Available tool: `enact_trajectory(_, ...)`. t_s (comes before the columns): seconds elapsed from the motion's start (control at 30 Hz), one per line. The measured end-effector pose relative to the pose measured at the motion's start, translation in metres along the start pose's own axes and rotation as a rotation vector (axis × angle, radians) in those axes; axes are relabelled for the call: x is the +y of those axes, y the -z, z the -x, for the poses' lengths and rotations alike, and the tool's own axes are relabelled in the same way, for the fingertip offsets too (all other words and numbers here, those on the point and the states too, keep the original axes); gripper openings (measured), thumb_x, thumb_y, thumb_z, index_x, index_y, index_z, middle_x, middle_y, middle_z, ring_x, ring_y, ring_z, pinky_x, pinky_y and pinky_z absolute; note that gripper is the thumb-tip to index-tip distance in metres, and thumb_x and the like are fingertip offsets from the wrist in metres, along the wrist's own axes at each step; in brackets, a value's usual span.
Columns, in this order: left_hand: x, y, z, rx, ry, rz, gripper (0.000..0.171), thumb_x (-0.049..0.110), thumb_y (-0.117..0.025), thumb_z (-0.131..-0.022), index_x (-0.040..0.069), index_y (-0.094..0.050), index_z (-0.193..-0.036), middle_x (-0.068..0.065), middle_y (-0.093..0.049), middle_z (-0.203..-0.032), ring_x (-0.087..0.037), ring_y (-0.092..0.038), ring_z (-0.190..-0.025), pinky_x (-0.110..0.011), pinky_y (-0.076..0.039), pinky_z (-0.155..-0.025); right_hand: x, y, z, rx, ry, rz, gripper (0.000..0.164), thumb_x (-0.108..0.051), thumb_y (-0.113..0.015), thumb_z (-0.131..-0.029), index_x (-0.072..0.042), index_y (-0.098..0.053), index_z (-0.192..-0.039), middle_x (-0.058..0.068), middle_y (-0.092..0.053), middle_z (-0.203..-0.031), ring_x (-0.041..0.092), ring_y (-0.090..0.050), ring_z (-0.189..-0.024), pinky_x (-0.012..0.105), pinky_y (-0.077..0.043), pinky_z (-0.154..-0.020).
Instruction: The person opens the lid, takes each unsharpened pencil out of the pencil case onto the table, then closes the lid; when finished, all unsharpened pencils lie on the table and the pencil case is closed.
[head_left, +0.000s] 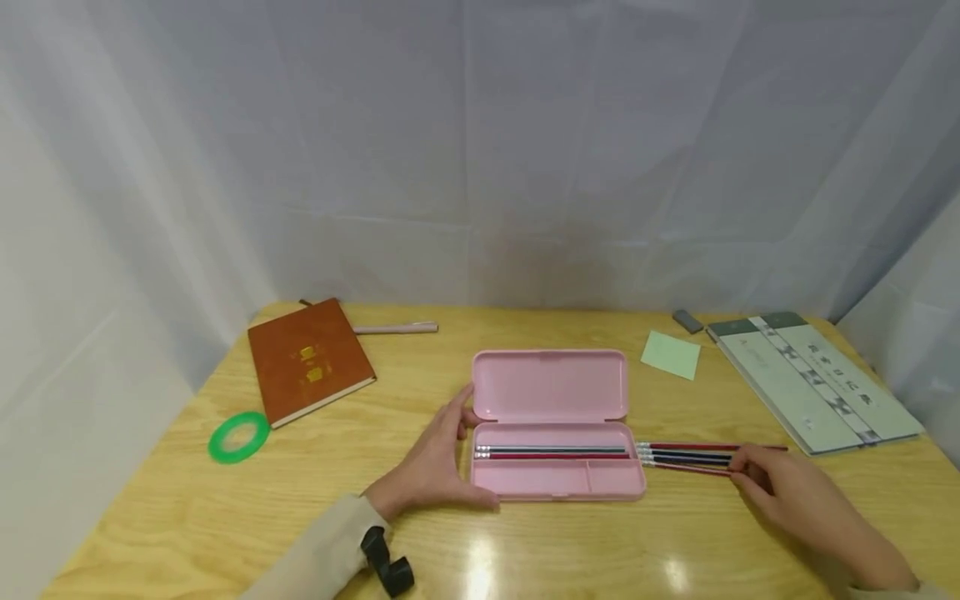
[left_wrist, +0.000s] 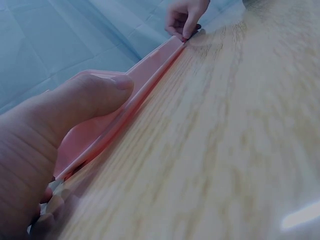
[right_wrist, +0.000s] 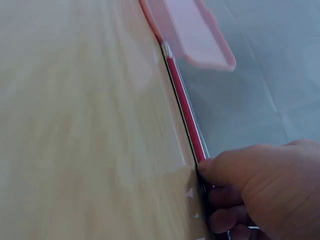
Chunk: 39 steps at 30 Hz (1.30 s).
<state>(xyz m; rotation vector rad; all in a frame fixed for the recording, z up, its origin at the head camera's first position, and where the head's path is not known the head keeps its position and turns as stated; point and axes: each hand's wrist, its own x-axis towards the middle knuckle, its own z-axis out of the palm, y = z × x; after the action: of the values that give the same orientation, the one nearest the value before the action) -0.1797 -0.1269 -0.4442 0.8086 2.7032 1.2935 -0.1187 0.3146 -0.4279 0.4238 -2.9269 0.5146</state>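
Note:
A pink pencil case (head_left: 551, 387) lies on the table with its lid tipped back. Two pencils (head_left: 555, 456), one dark and one red, lie lengthwise in its long rear compartment. My left hand (head_left: 431, 467) grips the case's left end, the thumb (left_wrist: 107, 92) along the front edge and the fingers near the hinge. Just right of the case, several red and dark pencils (head_left: 686, 458) lie side by side on the table, eraser ends toward it. My right hand (head_left: 798, 500) pinches pencils from this bunch toward their far ends; its fingers hide those ends.
Toward the left are a brown notebook (head_left: 311, 362), a pen (head_left: 397, 328) and a green tape roll (head_left: 217, 442). A green sticky note (head_left: 671, 354), a grey eraser (head_left: 687, 321) and a pale notebook (head_left: 810, 383) lie at the right rear. A white curtain (head_left: 465, 150) hangs behind.

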Motion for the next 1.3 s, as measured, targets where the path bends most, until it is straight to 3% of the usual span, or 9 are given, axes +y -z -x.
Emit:
enact_trajectory(0.13,0.0,-0.001,-0.001,0.008,-0.006,-0.006,0.145,0.049,-0.093,-0.043,0.02,-0.007,-0.156,0.008,-0.049,-0.117,-0.012,-0.042,-0.099,-0.029,-0.041,-0.088,-0.02,-0.005,-0.021,-0.009,0.029,-0.077,0.013,-0.01,-0.069,-0.086,-0.017,-0.059,-0.09,-0.015,-0.044,-0.061,-0.004,-0.036,-0.053,0.02,-0.034,-0.05)
enact_trajectory(0.27,-0.001,0.0,-0.002,0.007,0.003,0.003,0.146,0.05,-0.094,-0.042,0.021,-0.007,-0.156,0.008,-0.05,-0.118,-0.011,-0.042,-0.1,-0.031,-0.041,-0.089,-0.043,-0.012,-0.043,0.0,0.119,-0.137,0.013,-0.007,-0.068,-0.087,-0.016,-0.059,-0.092,-0.016,-0.045,-0.063,-0.005,-0.038,-0.055,0.02,-0.036,-0.051)
enact_trajectory(0.4,-0.001,0.0,-0.002,0.005,-0.003,0.002,0.146,0.05,-0.093,-0.042,0.019,-0.007,-0.156,0.007,-0.05,-0.118,-0.011,-0.042,-0.099,-0.031,-0.041,-0.089,-0.065,-0.023,-0.063,0.065,0.239,-0.095,0.012,-0.009,-0.071,-0.085,-0.016,-0.062,-0.09,-0.018,-0.042,-0.06,-0.006,-0.034,-0.051,0.018,-0.033,-0.048)
enact_trajectory(0.63,-0.001,0.0,-0.001,0.01,-0.003,-0.002,0.146,0.048,-0.094,-0.042,0.017,-0.008,-0.156,0.007,-0.05,-0.117,-0.012,-0.042,-0.099,-0.029,-0.041,-0.088,-0.099,-0.035,-0.091,-0.017,0.304,-0.024,0.006,-0.019,-0.075,-0.082,-0.018,-0.072,-0.087,-0.013,-0.059,-0.068,-0.001,-0.043,-0.059,0.02,-0.038,-0.055)
enact_trajectory(0.73,-0.001,-0.001,-0.001,0.011,-0.008,0.0,0.146,0.049,-0.094,-0.042,0.017,-0.008,-0.156,0.007,-0.051,-0.117,-0.012,-0.042,-0.098,-0.029,-0.041,-0.088,-0.11,-0.041,-0.099,-0.016,0.362,-0.012,0.005,-0.02,-0.076,-0.082,-0.018,-0.074,-0.086,-0.009,-0.067,-0.074,0.0,-0.05,-0.062,0.022,-0.043,-0.058)
enact_trajectory(0.97,0.0,-0.001,-0.001,0.012,-0.012,0.001,0.146,0.047,-0.094,-0.042,0.016,-0.008,-0.156,0.006,-0.051,-0.117,-0.012,-0.042,-0.098,-0.029,-0.041,-0.087,-0.125,-0.052,-0.11,-0.036,0.417,-0.019,0.006,-0.021,-0.074,-0.084,-0.014,-0.075,-0.085,-0.007,-0.071,-0.078,0.003,-0.06,-0.069,0.025,-0.05,-0.065)
enact_trajectory(1.17,0.0,-0.001,0.0,0.001,-0.008,-0.004,0.145,0.049,-0.093,-0.044,0.015,-0.008,-0.156,0.007,-0.05,-0.117,-0.012,-0.042,-0.099,-0.029,-0.041,-0.087,-0.124,-0.039,-0.102,-0.008,0.355,-0.056,0.004,-0.018,-0.071,-0.087,-0.015,-0.071,-0.085,-0.01,-0.06,-0.069,0.0,-0.046,-0.06,0.021,-0.042,-0.057)
enact_trajectory(1.3,0.0,0.0,-0.001,0.003,-0.007,-0.004,0.145,0.049,-0.093,-0.043,0.015,-0.008,-0.156,0.007,-0.05,-0.117,-0.012,-0.042,-0.099,-0.029,-0.041,-0.088,-0.101,-0.022,-0.085,0.052,0.322,-0.108,0.003,-0.013,-0.071,-0.086,-0.015,-0.069,-0.086,-0.015,-0.046,-0.06,-0.004,-0.035,-0.054,0.018,-0.034,-0.05)
